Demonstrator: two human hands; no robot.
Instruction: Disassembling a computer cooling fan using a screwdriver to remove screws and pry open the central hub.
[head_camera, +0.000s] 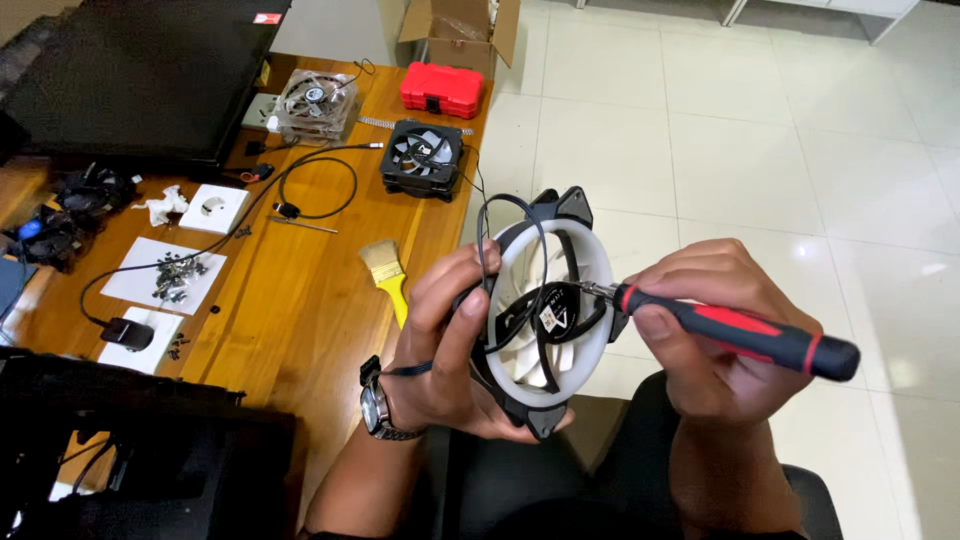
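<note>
My left hand (445, 345) grips a computer case fan (548, 310) with a black frame, white ring and white blades, held upright above my lap. Its black cable (487, 225) loops over my fingers. My right hand (715, 335) holds a screwdriver (745, 330) with a red and black handle. Its metal tip touches the fan's frame on the right side. A watch sits on my left wrist.
A wooden table (300, 290) at left carries a yellow-handled brush (388, 275), a black fan (425, 155), clear fans (317, 102), a red case (442, 88), screws on white paper (170, 275) and a black cable. A dark computer case (140, 75) lies at top left. A cardboard box (460, 30) stands on the white tiled floor.
</note>
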